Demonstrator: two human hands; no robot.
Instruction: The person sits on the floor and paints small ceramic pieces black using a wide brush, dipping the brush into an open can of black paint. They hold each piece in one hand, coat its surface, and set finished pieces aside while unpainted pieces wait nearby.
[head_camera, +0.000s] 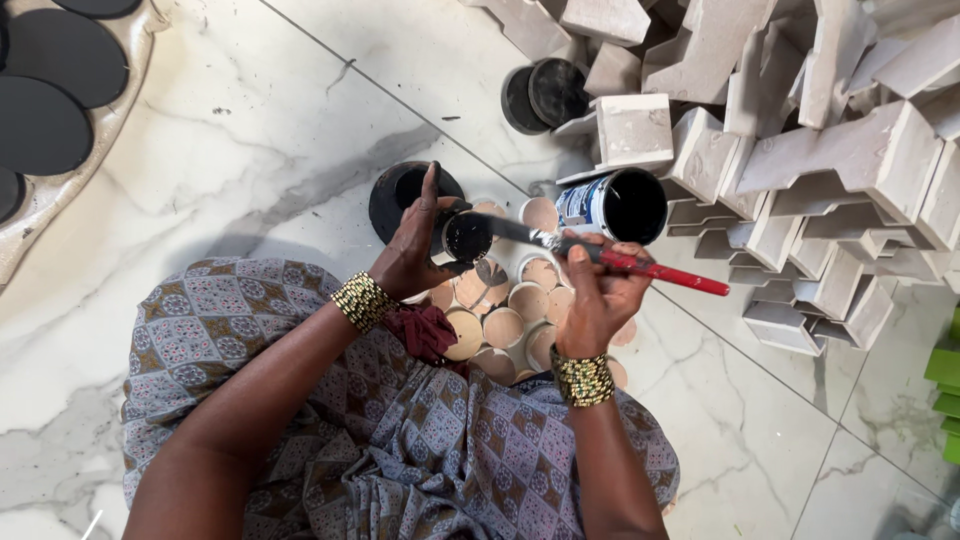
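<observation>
the left hand (412, 245) grips a small round disc (466, 238), now black, above the bare wooden discs (505, 325). the right hand (598, 290) closes on a red-handled brush (600, 252), its bristles touching the disc; light strokes would likely keep paint off the fingers. the paint tin (625, 205) lies just beyond the right hand.

A red-handled brush (640, 262), black-painted disc (466, 237), tan unpainted discs (503, 327), and white grey-veined marble floor (250, 130).

left hand (415, 240) (fingers curled), right hand (600, 290) gripping
</observation>
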